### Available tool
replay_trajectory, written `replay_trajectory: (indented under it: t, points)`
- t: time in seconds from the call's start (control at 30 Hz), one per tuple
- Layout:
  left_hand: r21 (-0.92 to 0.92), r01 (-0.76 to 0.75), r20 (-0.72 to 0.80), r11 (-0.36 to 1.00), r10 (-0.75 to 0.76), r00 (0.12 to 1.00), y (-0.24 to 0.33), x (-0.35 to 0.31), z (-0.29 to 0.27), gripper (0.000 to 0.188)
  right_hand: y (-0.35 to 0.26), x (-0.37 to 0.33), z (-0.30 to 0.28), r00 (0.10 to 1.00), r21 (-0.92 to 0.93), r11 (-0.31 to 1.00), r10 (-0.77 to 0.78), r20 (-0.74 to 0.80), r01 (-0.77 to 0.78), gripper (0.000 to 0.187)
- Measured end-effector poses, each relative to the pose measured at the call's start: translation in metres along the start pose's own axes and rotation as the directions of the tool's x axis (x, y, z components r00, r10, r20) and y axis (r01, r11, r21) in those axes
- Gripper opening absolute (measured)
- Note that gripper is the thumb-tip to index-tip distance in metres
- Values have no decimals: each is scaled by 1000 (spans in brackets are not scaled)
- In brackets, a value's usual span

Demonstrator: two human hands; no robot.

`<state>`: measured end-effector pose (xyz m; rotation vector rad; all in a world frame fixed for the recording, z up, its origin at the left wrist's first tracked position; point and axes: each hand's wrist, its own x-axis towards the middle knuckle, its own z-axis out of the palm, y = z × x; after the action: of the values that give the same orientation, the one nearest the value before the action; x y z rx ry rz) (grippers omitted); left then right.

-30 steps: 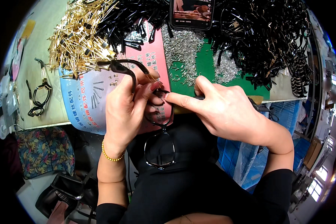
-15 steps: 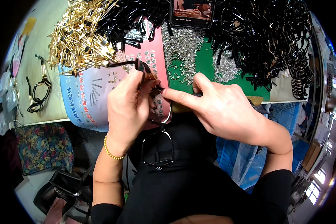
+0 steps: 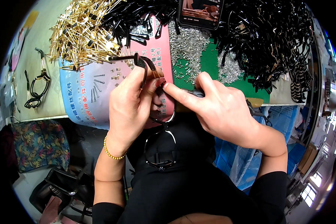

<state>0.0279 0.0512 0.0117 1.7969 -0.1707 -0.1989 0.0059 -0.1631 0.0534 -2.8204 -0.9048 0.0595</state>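
Head view: my left fingers [image 3: 153,91] were pinched tight on black eyeglasses [image 3: 161,163], one rim hanging before my black clothes [image 3: 183,183]. My right fingers [image 3: 183,98] were curled round a dark tool [image 3: 196,92], mostly hidden, the index reaching just beside the left ones. Beyond, the counter [image 3: 53,106] bore a printed sheet [image 3: 97,78], silver pieces [image 3: 190,43], a phone [image 3: 201,15], slender gold parts [image 3: 80,33] and black parts [image 3: 265,41].

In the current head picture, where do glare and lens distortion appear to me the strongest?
Head view: windows at lower right are washed out and look tilted near the curved rim; head view: white highlights streak the held glasses frame; head view: corners fall to black.
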Motion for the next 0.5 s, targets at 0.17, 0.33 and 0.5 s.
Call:
replay_trajectory:
  t: [0.17,0.33,0.5]
  points:
    - [42,-19,-7,999,20,1000,3,1,1,14,10,6,9,982,-256,963,-120,-147,80,43]
    - [90,-66,-3,994,67,998,0,4,2,15,12,14,7,980,-253,961,-147,-132,110,40]
    - [122,-141,-42,982,147,988,-4,6,5,17,8,13,0,997,-90,996,-21,-79,14,44]
